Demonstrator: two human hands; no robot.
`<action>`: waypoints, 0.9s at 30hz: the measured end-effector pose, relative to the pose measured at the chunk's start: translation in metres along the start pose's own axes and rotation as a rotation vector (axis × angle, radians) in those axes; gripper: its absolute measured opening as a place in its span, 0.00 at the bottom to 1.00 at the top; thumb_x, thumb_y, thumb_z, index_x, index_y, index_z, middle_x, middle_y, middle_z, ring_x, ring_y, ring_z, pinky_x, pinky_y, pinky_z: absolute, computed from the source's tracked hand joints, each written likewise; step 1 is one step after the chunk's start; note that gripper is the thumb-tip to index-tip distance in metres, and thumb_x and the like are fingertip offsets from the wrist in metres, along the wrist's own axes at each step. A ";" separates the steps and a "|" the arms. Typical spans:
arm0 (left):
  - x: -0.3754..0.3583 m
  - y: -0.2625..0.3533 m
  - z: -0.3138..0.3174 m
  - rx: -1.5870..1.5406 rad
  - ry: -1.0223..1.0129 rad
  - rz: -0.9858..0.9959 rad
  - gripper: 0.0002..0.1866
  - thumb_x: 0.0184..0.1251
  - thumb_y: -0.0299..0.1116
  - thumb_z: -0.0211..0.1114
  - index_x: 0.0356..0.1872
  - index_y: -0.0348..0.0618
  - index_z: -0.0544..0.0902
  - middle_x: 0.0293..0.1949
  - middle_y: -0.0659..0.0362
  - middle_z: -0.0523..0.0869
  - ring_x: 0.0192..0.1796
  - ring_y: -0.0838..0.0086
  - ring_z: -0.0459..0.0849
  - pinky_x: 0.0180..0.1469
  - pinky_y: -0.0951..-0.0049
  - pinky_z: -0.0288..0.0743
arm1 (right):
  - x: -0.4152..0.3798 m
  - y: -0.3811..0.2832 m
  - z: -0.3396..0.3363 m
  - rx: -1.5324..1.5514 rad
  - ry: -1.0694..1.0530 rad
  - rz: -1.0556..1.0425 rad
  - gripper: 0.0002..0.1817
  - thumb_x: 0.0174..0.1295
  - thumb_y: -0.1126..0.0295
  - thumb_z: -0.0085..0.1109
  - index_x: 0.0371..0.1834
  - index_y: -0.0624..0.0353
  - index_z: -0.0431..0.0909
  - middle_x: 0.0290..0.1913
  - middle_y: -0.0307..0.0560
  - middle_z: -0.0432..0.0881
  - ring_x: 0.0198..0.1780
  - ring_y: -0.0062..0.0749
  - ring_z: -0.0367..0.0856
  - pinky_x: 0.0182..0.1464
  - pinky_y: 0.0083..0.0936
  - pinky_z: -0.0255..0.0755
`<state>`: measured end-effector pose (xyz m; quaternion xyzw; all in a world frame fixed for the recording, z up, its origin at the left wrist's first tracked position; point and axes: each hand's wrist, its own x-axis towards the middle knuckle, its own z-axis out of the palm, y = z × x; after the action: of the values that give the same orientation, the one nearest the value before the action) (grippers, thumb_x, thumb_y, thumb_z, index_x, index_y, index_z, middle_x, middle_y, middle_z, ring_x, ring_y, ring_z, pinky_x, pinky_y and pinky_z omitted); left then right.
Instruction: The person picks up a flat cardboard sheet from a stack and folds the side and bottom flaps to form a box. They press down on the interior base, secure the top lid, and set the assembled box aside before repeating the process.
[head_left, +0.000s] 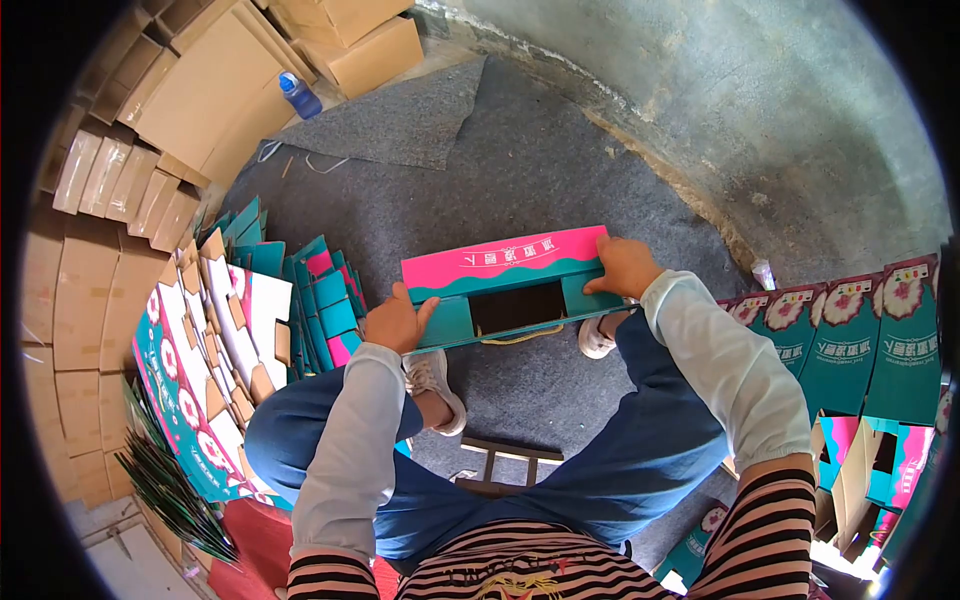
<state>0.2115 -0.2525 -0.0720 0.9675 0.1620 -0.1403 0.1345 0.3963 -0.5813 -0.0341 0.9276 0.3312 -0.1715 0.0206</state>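
Observation:
Out in front of my knees I hold a pink and teal cardboard box (440, 262) with white lettering on its pink flap. Its near side has a dark rectangular opening between two teal flaps, and a yellow cord loop (525, 336) hangs beneath. My left hand (397, 320) is closed around the left end, thumb on the teal panel. At the right end, my right hand (625, 268) grips the corner with its thumb on the near face. The box's underside is hidden from me.
Flat, unfolded printed cartons (215, 370) and teal folded pieces (320, 300) are stacked to my left. Printed boxes (845, 345) stand in a row at right. Brown cartons (90, 300) line the left side. A blue bottle (300, 97) stands ahead near a concrete wall (760, 110).

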 end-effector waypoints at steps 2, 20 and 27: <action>0.001 -0.001 0.001 0.001 -0.017 -0.002 0.33 0.69 0.62 0.45 0.45 0.33 0.65 0.34 0.37 0.84 0.36 0.46 0.85 0.37 0.53 0.77 | -0.001 -0.001 -0.004 0.027 -0.038 0.074 0.42 0.36 0.43 0.75 0.46 0.67 0.71 0.39 0.57 0.84 0.44 0.51 0.83 0.46 0.39 0.76; -0.001 -0.005 -0.011 -0.217 -0.151 -0.039 0.33 0.69 0.59 0.51 0.47 0.31 0.67 0.34 0.38 0.84 0.39 0.45 0.84 0.44 0.53 0.76 | -0.004 0.011 -0.005 0.149 -0.005 0.163 0.41 0.39 0.48 0.76 0.47 0.68 0.68 0.38 0.62 0.83 0.43 0.55 0.83 0.45 0.42 0.75; 0.016 -0.024 0.014 -0.447 -0.130 -0.020 0.31 0.63 0.55 0.62 0.44 0.29 0.74 0.40 0.35 0.82 0.47 0.44 0.81 0.49 0.54 0.72 | 0.004 0.045 0.044 0.804 -0.285 0.190 0.37 0.48 0.48 0.70 0.51 0.71 0.73 0.41 0.64 0.82 0.45 0.50 0.83 0.49 0.39 0.75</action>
<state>0.2145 -0.2307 -0.0956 0.9009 0.1895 -0.1642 0.3544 0.4141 -0.6209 -0.0806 0.8553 0.1453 -0.4103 -0.2810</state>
